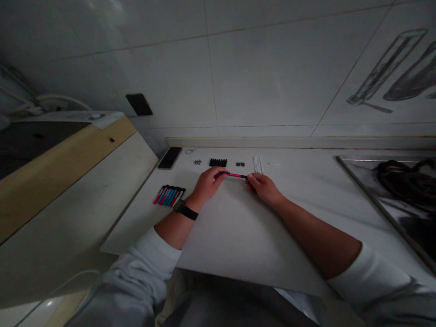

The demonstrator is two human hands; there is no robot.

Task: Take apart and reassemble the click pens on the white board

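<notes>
A pink pen with black ends (235, 175) lies level between my two hands, a little above the white countertop (231, 236). My left hand (208, 180) pinches its black left end, and a dark watch sits on that wrist. The other black end is gripped in the fingers of my right hand (263, 186). Just beyond the hands, a row of black pen parts (218, 162), small dark pieces (240, 164), thin white refills (258, 164) and tiny metallic pieces (198, 162) are set out. Left of my left wrist lie several coloured pen barrels (169, 195) side by side.
A phone (170, 158) lies at the counter's back left, beside a small ring-like item (190, 151). Faint clear pieces (274, 164) lie right of the refills. A gas stove (391, 195) borders the right side; a pale cabinet (85, 181) stands left. The tiled wall (265, 81) rises behind.
</notes>
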